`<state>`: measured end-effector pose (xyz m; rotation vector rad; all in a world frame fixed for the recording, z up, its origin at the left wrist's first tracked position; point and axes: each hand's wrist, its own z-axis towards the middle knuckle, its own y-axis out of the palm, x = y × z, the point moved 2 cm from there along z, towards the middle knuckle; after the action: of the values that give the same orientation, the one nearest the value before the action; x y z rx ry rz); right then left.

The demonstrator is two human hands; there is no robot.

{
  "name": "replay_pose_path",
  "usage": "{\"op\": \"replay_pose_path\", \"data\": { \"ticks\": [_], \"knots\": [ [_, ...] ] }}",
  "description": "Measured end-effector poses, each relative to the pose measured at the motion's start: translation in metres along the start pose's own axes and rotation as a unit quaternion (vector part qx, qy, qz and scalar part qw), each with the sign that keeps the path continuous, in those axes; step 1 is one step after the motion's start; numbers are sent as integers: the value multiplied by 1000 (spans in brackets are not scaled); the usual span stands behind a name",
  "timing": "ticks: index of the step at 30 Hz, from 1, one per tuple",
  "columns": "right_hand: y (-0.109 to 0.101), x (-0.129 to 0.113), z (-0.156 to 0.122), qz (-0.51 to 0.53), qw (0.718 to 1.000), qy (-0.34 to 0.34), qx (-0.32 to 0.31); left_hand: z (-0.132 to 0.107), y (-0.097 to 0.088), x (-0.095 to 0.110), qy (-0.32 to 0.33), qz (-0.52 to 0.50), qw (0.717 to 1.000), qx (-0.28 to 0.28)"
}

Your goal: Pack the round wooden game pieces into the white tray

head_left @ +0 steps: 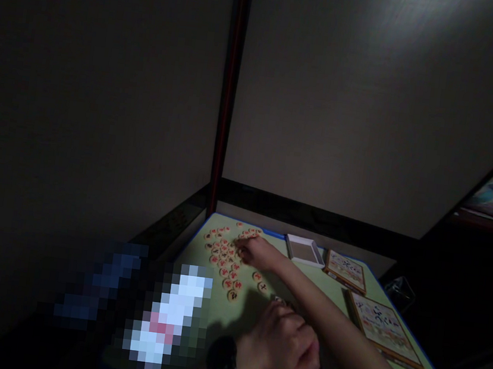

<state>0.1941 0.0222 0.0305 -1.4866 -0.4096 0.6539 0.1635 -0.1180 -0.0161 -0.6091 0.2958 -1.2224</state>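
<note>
Several round wooden game pieces [223,259] with red and black marks lie spread over the far left corner of a green table [327,290]. My right hand [256,250] reaches across to them, fingers stretched out and resting on the pieces at the group's right edge. My left hand [287,345], with a dark watch [223,358] on the wrist, hovers nearer to me above the table. Its fingers are curled into a loose fist. A few more pieces [261,282] lie between the two hands.
A white open box tray [305,250] sits at the table's far edge. Two flat printed box lids or boards [346,270] [384,327] lie to the right. Walls close in behind the table. A blurred patch [159,311] covers the lower left. The room is dim.
</note>
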Motion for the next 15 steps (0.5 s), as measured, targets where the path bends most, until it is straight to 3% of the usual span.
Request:
{"op": "replay_pose_path", "data": {
  "ticks": [4, 8, 15],
  "knots": [
    [-10, -8, -30, 19, 1000, 2, 17, 1, 0, 1, 30, 12, 999, -12],
    [-1, -23, -60, 29, 999, -20, 8, 1, 2, 5, 65, 7, 998, 18],
    [14, -24, -68, -36, 998, -49, 0, 1, -1, 9, 81, -18, 991, 105]
  ]
}}
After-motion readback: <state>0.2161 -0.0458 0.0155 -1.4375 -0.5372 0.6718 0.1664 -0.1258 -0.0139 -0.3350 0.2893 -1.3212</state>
